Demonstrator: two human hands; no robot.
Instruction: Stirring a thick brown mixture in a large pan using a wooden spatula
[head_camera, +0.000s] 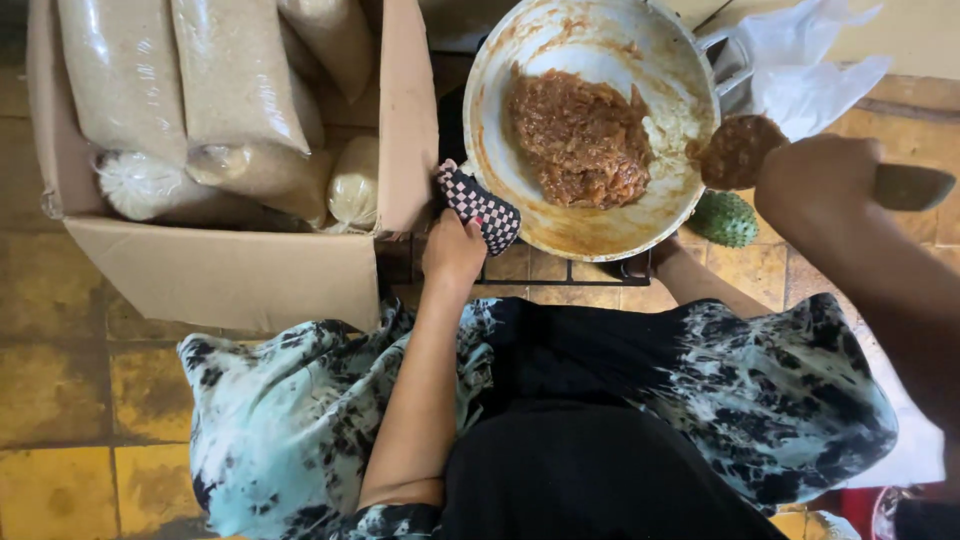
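- Beside the cardboard box (230, 270), a big white pan (560, 225) sat tipped on a black rack (560, 272), so the brown food (580, 140) inside showed.
- Left hand (452, 250) had its fingers closed on a checked cloth (482, 208) at the pan's left rim, likely to keep off the heat and hold the pan steady.
- Right hand (815, 185) was wrapped tight round a flat spoon (738, 152) at the pan's right rim.
- That spoon's long line ran sideways, with its round, food-coated end pointing left into the pan and its handle pointing right.
- Bags of grain (235, 80) filled the box, left of the pan.
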